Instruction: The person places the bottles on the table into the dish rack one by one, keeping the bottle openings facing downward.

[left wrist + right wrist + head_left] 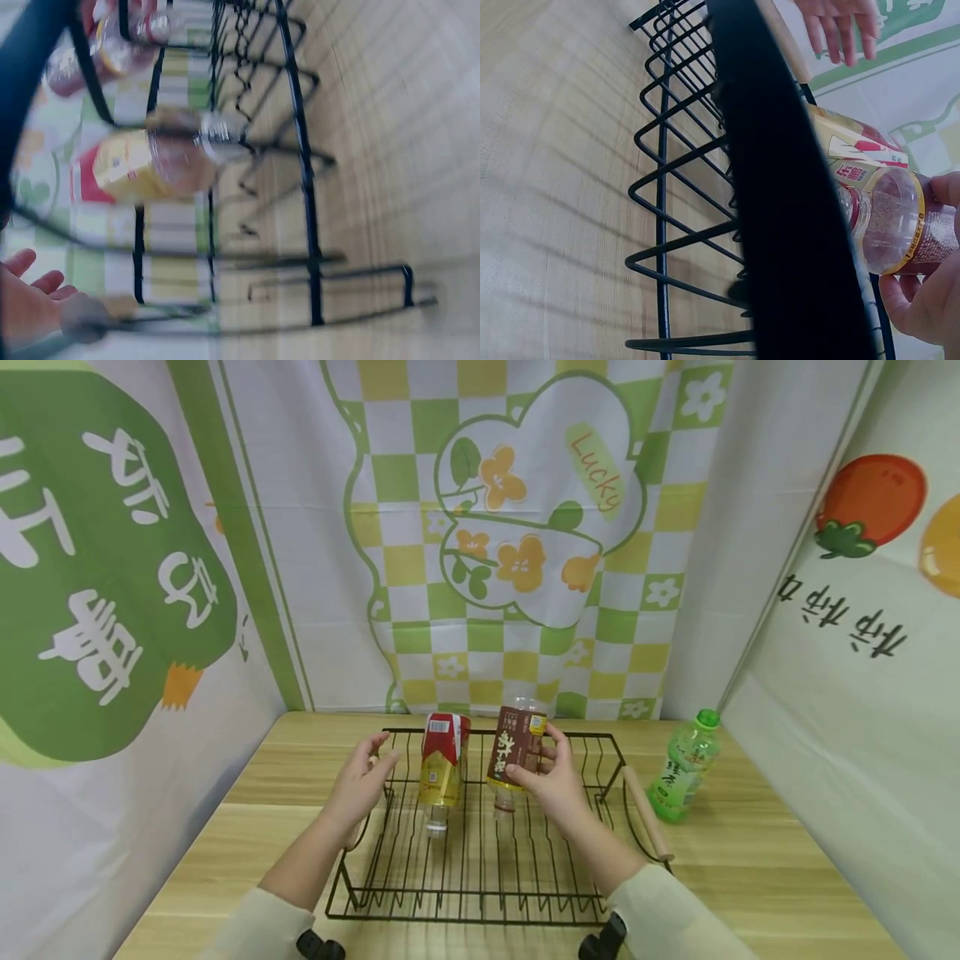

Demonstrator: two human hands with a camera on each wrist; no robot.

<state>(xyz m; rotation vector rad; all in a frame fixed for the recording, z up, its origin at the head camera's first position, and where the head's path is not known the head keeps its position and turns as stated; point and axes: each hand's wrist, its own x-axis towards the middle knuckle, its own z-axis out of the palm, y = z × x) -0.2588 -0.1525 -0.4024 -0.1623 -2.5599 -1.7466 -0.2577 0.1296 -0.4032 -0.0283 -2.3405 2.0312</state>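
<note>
My right hand [558, 783] grips a clear bottle with a brown label [517, 739], its neck pointing down over the black wire rack [465, 920]. Thumb and fingers lie on opposite sides of this bottle [922, 225] in the right wrist view. Beside it, a bottle with a red and gold label [442, 772] stands neck down among the rack's wires. To the left of that bottle is my left hand [360, 783], over the rack's left side, its fingers relaxed and holding nothing. The left wrist view is blurred, with the red and gold bottle [142, 165] behind the wires.
A green bottle [682, 768] stands upright on the wooden table [247, 831], right of the rack. The rack's right side has a wooden handle [647, 814]. Printed curtains [525, 668] hang behind the table and along both sides.
</note>
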